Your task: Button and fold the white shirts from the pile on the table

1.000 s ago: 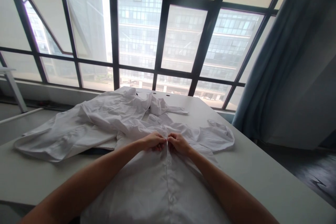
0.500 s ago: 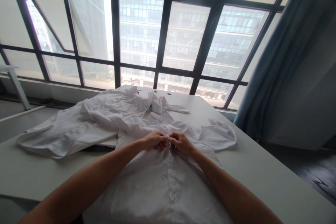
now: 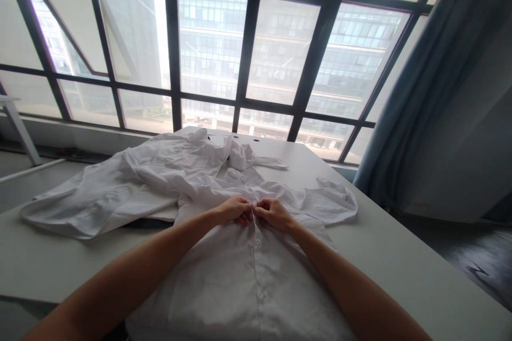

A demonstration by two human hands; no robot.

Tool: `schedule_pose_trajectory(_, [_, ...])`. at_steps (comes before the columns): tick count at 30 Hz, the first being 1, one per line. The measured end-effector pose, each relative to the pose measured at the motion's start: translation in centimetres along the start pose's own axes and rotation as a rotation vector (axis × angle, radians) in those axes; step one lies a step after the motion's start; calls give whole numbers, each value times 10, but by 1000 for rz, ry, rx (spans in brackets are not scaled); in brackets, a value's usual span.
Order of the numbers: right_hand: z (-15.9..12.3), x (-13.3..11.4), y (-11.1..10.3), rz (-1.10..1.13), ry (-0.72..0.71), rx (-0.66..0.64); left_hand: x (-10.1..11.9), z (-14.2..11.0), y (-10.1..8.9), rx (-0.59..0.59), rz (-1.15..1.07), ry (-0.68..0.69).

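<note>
A white button-up shirt (image 3: 224,277) lies front side up on the white table (image 3: 404,256), its collar toward the window and its hem toward me. My left hand (image 3: 237,210) pinches the front placket from the left, fingers curled. From the right, my right hand (image 3: 274,214) grips the same strip, thumb and forefinger almost touching the left fingertips. Whatever button sits between the fingertips is hidden. Below the hands, a small button (image 3: 258,242) shows on the placket, with another (image 3: 262,295) nearer the hem.
More white garments (image 3: 120,181) lie crumpled on the table at the left and back, with something dark (image 3: 150,223) under their edge. A large black-framed window (image 3: 244,48) stands behind. A blue-grey curtain (image 3: 404,117) hangs at the right.
The view has shifted slightly, moving the scene a little left and up. Both hands keep their pinch on the shirt placket with hardly any visible motion.
</note>
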State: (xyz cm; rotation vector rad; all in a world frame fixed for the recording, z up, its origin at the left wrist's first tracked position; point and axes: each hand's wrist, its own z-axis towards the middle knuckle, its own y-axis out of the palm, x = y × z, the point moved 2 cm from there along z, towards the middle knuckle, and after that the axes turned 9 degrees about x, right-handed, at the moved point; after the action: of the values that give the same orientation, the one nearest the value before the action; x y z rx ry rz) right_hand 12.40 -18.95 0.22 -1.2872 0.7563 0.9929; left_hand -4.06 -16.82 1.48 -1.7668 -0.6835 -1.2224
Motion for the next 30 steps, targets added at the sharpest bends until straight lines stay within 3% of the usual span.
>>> schedule_pose_trajectory(5, [1,0,5,-77,-53,100,0,0,3,28,-42,-17])
schedule_pose_trajectory(12, [-1,-6,0,-43,20,20,1,0,6,103,-7,24])
schedule_pose_trajectory(17, [1,-4,-5,115,149,-48,5,-3,4,119,71,169])
schedule_pose_trajectory(21, [3,-2,-5,138,204,-76,5,-4,1,235,319,376])
schedule_pose_trajectory(23, [4,-1,-5,36,160,-58,4,-4,-2,306,514,443])
schedule_pose_trajectory(25, [5,-1,-8,-195,25,50,2,-3,-7,339,678,487])
schedule_pose_trajectory(28, [3,-1,-16,-562,-214,247,-1,-3,-15,297,863,533])
schedule_pose_trajectory(30, [2,1,-23,-696,-257,250,-5,-4,-21,229,930,450])
